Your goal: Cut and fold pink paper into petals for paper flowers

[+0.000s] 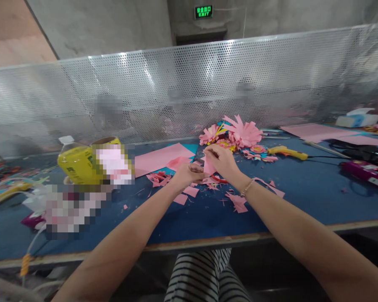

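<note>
Small, plain pink paper [209,166], perhaps folded, too blurred to be sure! The right hand [219,160] has its grip clamped up top, left hand [189,174] pinching below.

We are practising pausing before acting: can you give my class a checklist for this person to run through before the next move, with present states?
1. Paper held by the right hand: ok, pinched in its fingers.
2. Left hand gripping it too: cannot tell; it is at the paper's lower edge.
3. Table free of scraps near the hands: not ok, several lie about.
4. Glue gun apart from both hands: ok.
5. Glue gun cool: cannot tell.
</note>
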Demonstrator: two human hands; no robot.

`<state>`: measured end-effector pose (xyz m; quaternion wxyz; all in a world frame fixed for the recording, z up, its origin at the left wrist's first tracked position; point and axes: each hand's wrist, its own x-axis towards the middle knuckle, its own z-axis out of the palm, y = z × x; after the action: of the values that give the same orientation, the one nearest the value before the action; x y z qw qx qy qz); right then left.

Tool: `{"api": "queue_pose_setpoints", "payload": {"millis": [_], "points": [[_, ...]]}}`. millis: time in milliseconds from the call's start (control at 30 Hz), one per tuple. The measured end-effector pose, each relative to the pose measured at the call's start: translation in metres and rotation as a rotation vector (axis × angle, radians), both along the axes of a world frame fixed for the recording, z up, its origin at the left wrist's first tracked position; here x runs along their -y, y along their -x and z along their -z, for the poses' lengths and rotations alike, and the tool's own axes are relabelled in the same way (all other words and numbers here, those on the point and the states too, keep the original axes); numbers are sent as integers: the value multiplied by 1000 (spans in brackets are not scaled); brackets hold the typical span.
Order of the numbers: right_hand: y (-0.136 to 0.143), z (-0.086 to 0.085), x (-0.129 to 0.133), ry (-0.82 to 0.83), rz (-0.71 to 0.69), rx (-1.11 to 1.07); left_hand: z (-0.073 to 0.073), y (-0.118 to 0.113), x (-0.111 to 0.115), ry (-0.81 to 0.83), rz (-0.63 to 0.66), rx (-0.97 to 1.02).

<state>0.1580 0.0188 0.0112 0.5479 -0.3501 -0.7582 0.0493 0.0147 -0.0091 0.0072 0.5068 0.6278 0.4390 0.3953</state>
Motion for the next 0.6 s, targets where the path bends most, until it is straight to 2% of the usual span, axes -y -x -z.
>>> {"api": "queue_pose_setpoints", "payload": {"millis": [367,600], "points": [[-1,-1,-2,-13,32,25,7,3,-6,-15,62,33],[-1,0,-2,-36,35,22,7,3,-6,-56,47,5]]}}
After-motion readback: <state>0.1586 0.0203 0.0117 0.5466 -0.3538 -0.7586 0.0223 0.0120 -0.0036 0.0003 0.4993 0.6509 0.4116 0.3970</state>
